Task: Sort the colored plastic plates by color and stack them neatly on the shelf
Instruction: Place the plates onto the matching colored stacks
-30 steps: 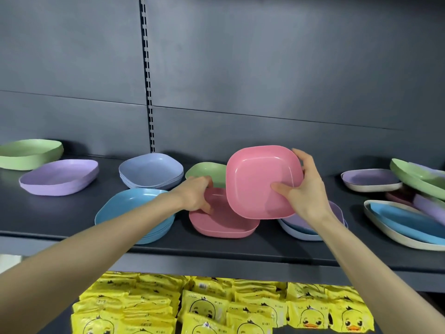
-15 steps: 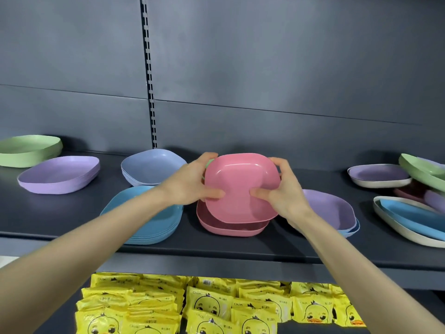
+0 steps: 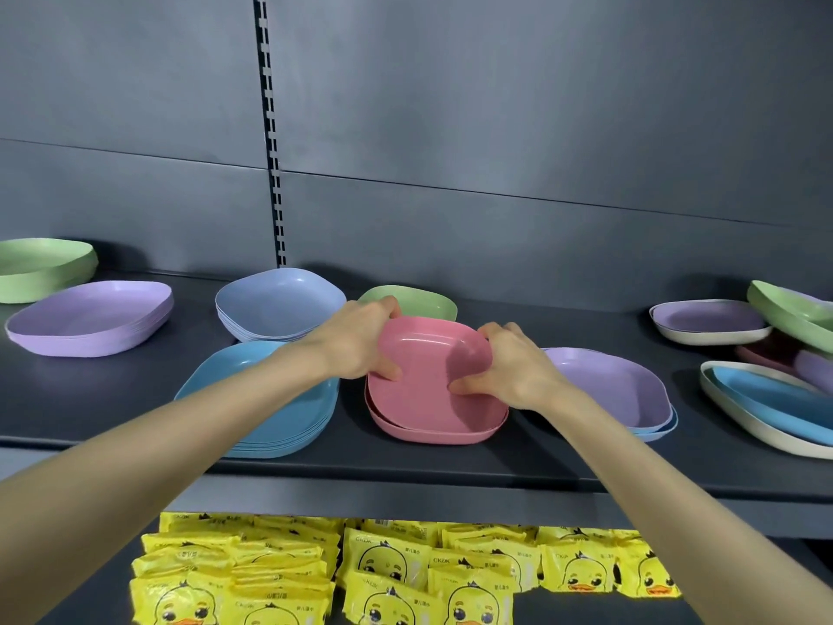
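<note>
left hand [image 3: 356, 345] | right hand [image 3: 509, 367] | both pinch top pink plate [image 3: 428, 354] | apparently nested in lower pink plate [image 3: 450, 439]

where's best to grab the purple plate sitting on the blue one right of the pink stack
Probably its near-right rim, from the front. The purple plate lies flat, nested in the blue plate, so only the raised lip offers a hold, and the right hand covers its left side.

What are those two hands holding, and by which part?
Both hold the top pink plate by its rim: the left hand grips the left edge, the right hand the right edge, thumbs inside. It lies over a second pink plate.
</note>
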A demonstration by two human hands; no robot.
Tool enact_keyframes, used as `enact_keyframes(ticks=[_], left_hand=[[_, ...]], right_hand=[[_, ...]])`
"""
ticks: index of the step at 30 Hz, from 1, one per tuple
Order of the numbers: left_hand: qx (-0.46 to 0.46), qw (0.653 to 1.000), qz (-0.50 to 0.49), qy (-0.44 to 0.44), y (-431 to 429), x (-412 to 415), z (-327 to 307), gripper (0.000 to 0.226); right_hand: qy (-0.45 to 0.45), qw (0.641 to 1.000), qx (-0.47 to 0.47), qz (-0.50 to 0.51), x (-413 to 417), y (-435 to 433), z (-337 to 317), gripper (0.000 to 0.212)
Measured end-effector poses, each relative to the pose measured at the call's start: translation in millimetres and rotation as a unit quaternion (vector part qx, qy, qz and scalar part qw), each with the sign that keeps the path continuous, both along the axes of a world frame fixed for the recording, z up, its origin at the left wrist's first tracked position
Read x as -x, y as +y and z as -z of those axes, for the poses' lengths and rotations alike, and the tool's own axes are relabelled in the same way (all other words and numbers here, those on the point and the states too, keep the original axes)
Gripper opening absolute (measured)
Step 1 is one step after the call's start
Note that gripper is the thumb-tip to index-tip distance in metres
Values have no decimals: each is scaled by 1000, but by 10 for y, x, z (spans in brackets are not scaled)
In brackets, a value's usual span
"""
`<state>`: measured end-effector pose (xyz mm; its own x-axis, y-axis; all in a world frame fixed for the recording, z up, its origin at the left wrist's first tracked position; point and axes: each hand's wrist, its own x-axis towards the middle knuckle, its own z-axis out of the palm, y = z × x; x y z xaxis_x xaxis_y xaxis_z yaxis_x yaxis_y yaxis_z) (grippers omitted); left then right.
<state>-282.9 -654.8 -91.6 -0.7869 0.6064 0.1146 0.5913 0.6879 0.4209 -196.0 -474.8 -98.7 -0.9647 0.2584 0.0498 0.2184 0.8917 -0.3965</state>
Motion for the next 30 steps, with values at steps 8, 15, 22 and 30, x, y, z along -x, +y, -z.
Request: enact_keyframes(ticks=[8, 15, 22, 30], left_hand=[[85, 996, 25, 9, 28, 36, 60, 38], [124, 991, 42, 33, 35, 3, 23, 45], [131, 990, 38, 26, 27, -2, -32, 45], [54, 992, 61, 96, 395, -157, -324, 54]], right_hand=[[-35, 999, -29, -25, 7, 13, 21, 73], [-55, 996, -59, -39, 19, 5, -15, 68], [-63, 994, -72, -53, -14, 25, -75, 71], [35, 998, -38, -33, -256, 569, -425, 59]])
